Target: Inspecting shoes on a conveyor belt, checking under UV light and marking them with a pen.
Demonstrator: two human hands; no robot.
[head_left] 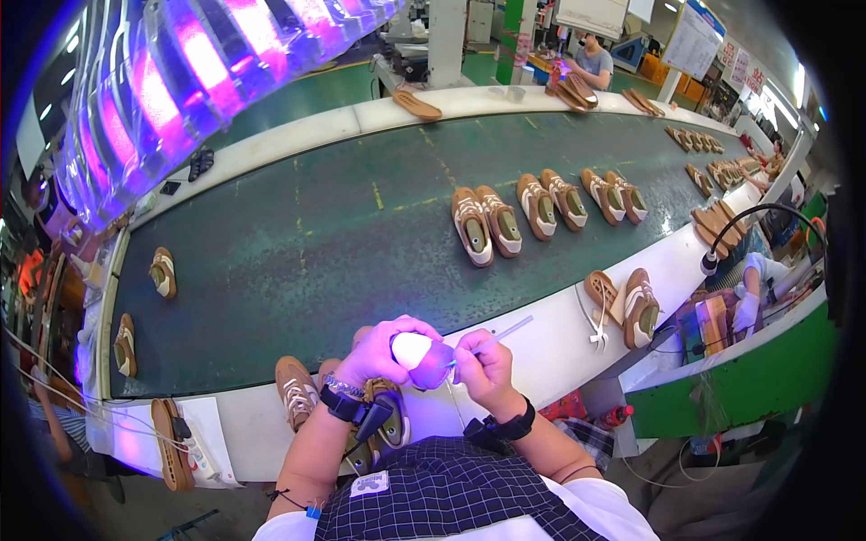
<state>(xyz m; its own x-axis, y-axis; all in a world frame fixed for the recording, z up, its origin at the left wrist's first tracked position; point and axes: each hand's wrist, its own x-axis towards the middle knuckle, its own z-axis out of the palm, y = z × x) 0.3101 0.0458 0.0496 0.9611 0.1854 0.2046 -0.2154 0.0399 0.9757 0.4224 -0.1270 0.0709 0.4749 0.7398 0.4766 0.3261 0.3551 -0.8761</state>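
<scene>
Closed around a shoe [417,359], my left hand [383,350] holds it in front of my apron, with one pale rounded end facing up under purple light. My right hand [485,368] pinches a thin, pale stick-like tool [518,330], whose lower end is at the shoe's right side. What kind of tool it is I cannot make out. Brown sneakers with white laces [296,393] stand on the white ledge [248,424] by my left forearm, partly hidden by it. To the right on the ledge are another brown sneaker [641,311] and a loose sole [602,290].
A green conveyor belt [361,252] runs beyond the ledge, carrying several pairs of sneakers [487,225]. A plastic-wrapped purple lamp [180,90] hangs at upper left. A power strip [200,455] lies at lower left. Co-workers [594,65] sit across and at right.
</scene>
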